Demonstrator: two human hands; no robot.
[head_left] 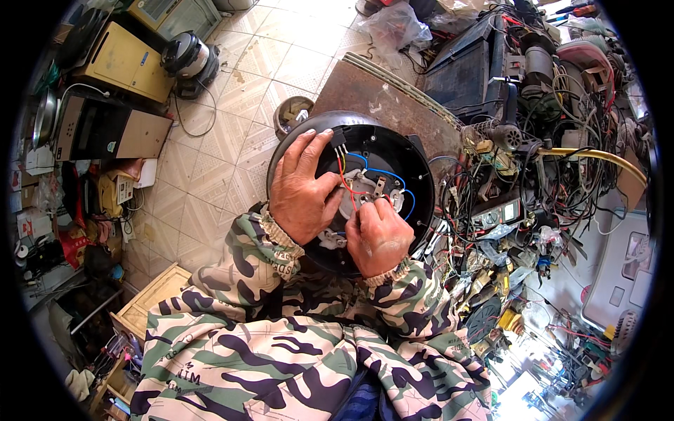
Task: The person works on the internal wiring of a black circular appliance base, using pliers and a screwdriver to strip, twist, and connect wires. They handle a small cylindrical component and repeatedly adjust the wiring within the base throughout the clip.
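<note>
A black round appliance housing [414, 186] lies tilted before me, with blue, red and yellow-green wires [388, 172] inside around a metal centre part [379, 185]. A black connector block [339, 138] sits at its upper rim. My left hand [303, 189] grips the left side of the housing, fingertips beside that connector and thumb near the red wire. Low in the housing's middle, my right hand [379, 238] has its fingers pinched at the red wire and centre part; what they hold is hidden.
Behind the housing are a rusty board [358, 91] and a round container [289, 112] on the tiled floor [210, 168]. Tangled cables, tools and parts [562, 112] crowd the right side. Appliances [119, 63], a cooker [184, 56] and a wooden drawer [151, 295] stand at left.
</note>
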